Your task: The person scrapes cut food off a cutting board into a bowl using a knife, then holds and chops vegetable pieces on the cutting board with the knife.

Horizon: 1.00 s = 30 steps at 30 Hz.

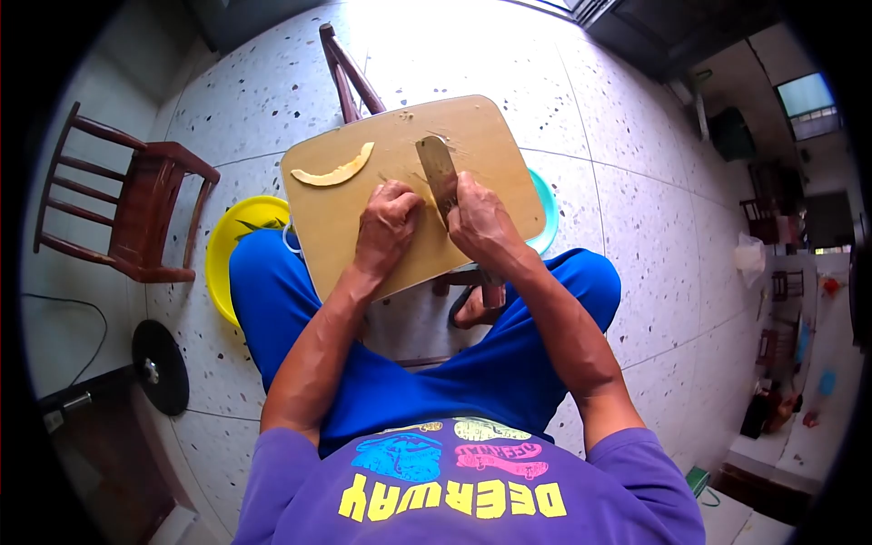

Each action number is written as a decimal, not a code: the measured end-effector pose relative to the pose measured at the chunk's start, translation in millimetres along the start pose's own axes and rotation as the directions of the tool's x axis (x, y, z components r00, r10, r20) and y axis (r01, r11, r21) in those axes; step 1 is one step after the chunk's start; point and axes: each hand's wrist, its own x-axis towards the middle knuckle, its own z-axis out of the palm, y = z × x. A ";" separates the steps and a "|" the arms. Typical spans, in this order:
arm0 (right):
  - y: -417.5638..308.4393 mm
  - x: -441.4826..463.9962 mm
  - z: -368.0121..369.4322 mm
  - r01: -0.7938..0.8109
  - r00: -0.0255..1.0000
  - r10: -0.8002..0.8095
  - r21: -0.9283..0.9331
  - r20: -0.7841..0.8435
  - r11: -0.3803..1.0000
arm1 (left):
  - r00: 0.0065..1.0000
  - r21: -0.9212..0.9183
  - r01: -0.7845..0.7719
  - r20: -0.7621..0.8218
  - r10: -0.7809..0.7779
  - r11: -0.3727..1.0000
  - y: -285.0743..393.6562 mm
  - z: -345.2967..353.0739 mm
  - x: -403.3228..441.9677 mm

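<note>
My right hand (484, 221) is wrapped around a cleaver (437, 171), its broad blade pointing away from me over a small wooden-topped table (490, 127). To the left of the blade, my left hand (389, 222) is closed, knuckles up, low over the tabletop. A bit of pale yellow shows between that hand and the blade, but my fingers hide most of what they hold. Farther left on the tabletop lies a curved pale-yellow slice (333, 173), like melon or pumpkin. Small scraps and wet marks are scattered near the blade.
A yellow basin (218, 263) with green pieces inside stands left of my knee. The turquoise basin (547, 211) is partly under the table's right edge. A wooden chair (150, 204) stands at left, near a black disc (160, 366). Speckled tile (654, 245) covers the floor.
</note>
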 end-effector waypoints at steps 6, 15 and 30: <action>1.3 11.9 13.0 0.056 0.998 -0.055 -0.080 0.005 0.995 | 1.000 -0.011 0.010 -0.008 -0.011 1.000 1.6 0.1 0.0; -1.8 18.8 2.0 -0.098 0.995 0.098 0.018 0.000 0.995 | 1.000 0.003 0.021 -0.015 -0.021 1.000 3.5 1.6 0.3; 0.4 28.5 15.4 -0.013 1.000 0.012 -0.069 -0.016 0.998 | 1.000 -0.006 0.019 0.017 -0.019 1.000 1.4 0.1 1.3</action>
